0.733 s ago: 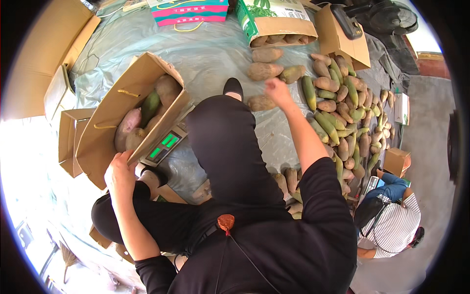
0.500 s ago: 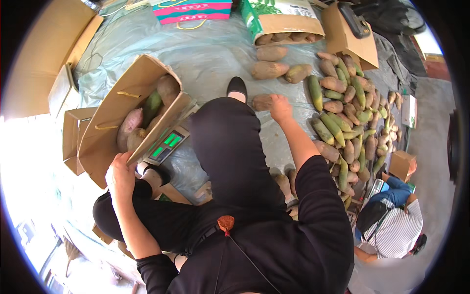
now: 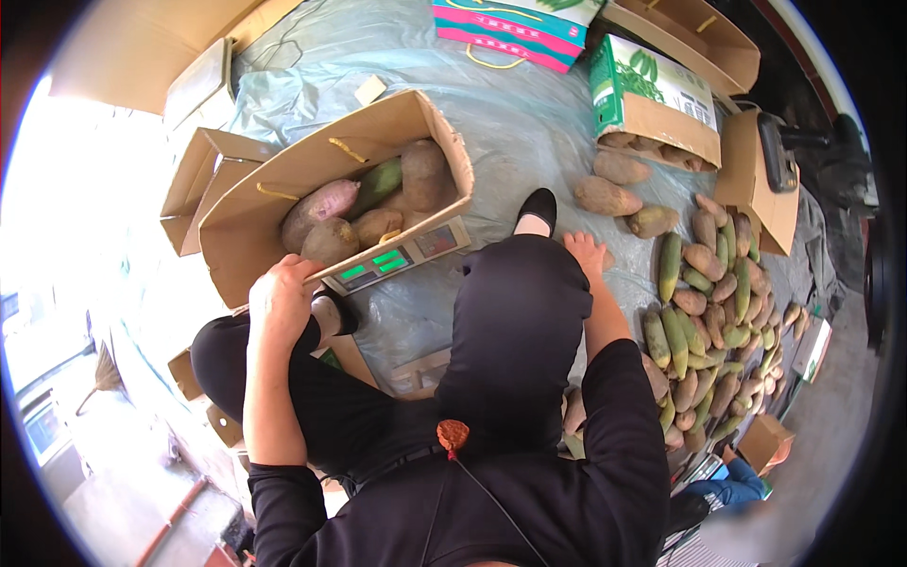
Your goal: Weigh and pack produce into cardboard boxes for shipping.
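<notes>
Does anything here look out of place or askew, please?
The green-printed box lies tipped on its side, with brown tubers loose on the sheet before its open mouth. Otherwise nothing stands out.

The right hand (image 3: 586, 253) was stretched out to a brown sweet potato on the plastic sheet (image 3: 529, 132), and now it has pulled back close to the knee (image 3: 524, 283). That sweet potato is now almost hidden behind the hand. The left hand (image 3: 282, 298) has slid a little along the edge of the cardboard box (image 3: 378, 132) on the scale (image 3: 397, 257).
</notes>
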`<state>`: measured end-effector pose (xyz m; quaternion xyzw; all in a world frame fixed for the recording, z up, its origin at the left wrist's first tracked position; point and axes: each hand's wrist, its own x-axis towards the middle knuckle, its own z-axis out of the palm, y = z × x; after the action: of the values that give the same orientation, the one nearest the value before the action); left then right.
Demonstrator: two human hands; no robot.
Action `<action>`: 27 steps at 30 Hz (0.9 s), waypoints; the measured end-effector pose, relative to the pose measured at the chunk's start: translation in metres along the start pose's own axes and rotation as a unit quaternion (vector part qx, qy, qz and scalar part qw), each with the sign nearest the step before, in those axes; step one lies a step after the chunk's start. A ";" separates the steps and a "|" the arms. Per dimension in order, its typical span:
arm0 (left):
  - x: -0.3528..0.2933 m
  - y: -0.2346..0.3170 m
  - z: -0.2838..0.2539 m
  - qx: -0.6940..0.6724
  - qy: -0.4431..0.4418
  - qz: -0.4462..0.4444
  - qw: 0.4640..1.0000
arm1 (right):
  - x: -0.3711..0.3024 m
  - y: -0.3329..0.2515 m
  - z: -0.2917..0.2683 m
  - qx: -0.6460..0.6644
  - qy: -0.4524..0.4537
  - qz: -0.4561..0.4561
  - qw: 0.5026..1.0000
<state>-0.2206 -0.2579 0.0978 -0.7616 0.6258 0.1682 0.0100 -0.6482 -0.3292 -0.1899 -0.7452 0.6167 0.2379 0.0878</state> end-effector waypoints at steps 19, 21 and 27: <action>-0.001 -0.019 0.012 0.023 0.000 0.061 0.998 | -0.030 0.039 -0.151 0.716 0.243 0.090 0.648; -0.002 -0.020 0.010 0.023 0.000 0.060 0.998 | -0.039 0.026 -0.213 0.727 0.279 0.032 0.626; -0.001 -0.020 0.012 0.041 -0.008 0.057 0.997 | -0.070 -0.034 -0.352 0.768 0.283 -0.177 0.546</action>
<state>-0.2044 -0.2502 0.0830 -0.7221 0.6747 0.1483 0.0366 -0.5376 -0.4098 0.1437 -0.5161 0.4129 -0.5703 0.4878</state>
